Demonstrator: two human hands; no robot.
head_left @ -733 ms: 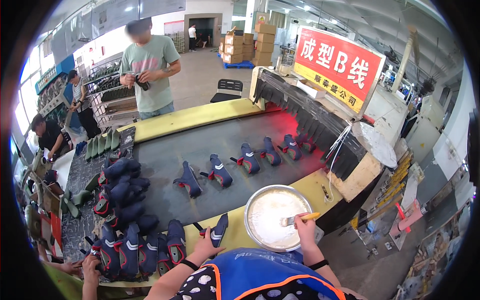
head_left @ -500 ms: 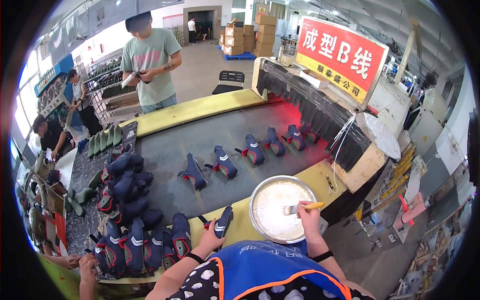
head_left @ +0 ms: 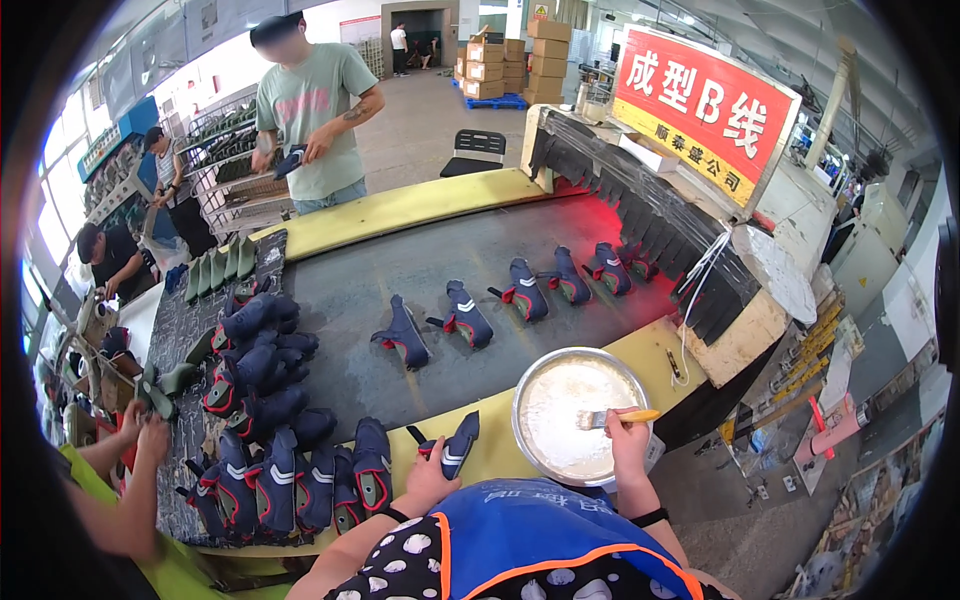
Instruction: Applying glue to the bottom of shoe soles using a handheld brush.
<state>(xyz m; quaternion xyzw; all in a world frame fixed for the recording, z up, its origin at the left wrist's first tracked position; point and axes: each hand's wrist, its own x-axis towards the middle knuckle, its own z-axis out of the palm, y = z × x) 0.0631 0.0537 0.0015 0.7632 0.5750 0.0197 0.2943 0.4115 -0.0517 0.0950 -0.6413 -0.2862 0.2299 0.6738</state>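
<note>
My left hand (head_left: 432,480) is closed round a navy shoe upper (head_left: 461,444) with red trim and pale stripes, tilted over the near yellow edge. In my right hand (head_left: 628,446) I grip a brush (head_left: 638,416) with a yellowish handle. Its bristles are over the white paste (head_left: 568,392) in a round metal basin (head_left: 518,425), and I cannot tell if they touch it. Left of my left hand, several similar uppers (head_left: 275,480) stand in a row, with a heap of more uppers (head_left: 258,370) beyond.
Spaced uppers (head_left: 467,315) lie on the grey conveyor belt (head_left: 350,290), which runs to a red-lit, black-fringed machine opening (head_left: 640,225). A yellow board (head_left: 400,212) borders the far side. One co-worker (head_left: 318,110) stands across; another's arm (head_left: 130,490) reaches in at left, near green shoe lasts (head_left: 172,380).
The co-worker's hands at lower left have moved up from the row of uppers toward the green lasts. The person across has shifted their hands. My hands keep hold of the upper and brush.
</note>
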